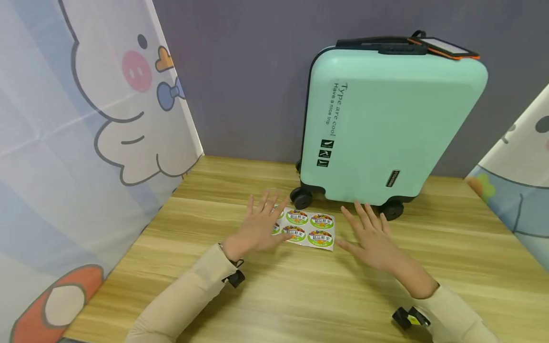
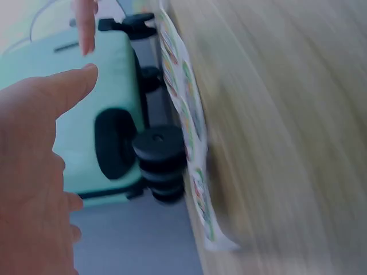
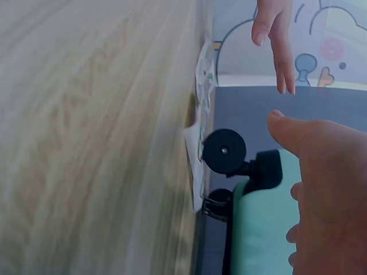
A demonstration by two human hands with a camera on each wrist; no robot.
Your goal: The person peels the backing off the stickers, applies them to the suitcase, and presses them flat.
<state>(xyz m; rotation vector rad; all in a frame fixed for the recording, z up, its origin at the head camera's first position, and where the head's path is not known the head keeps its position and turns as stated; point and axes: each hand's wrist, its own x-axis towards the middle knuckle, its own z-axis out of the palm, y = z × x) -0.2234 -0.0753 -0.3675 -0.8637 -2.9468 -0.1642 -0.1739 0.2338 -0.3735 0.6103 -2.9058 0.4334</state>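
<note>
A sheet of oval fruit stickers (image 1: 310,228) lies on the wooden table in front of a mint-green suitcase (image 1: 386,124). My left hand (image 1: 259,226) hovers with spread fingers over the sheet's left end, hiding part of it in the head view. To the right of the sheet is my right hand (image 1: 373,240), fingers spread, below the suitcase's lower edge. Neither hand holds anything. Both wrist views show the sticker sheet (image 2: 192,114) edge-on, its corner slightly curled up, near a black suitcase wheel (image 3: 224,151).
The suitcase stands upright on black wheels (image 1: 302,197), a tag with an orange edge (image 1: 446,47) on its top by the handle. A grey wall (image 1: 240,85) rises behind the wooden table (image 1: 274,305). Cartoon-printed cloth (image 1: 107,143) hangs at the left and right.
</note>
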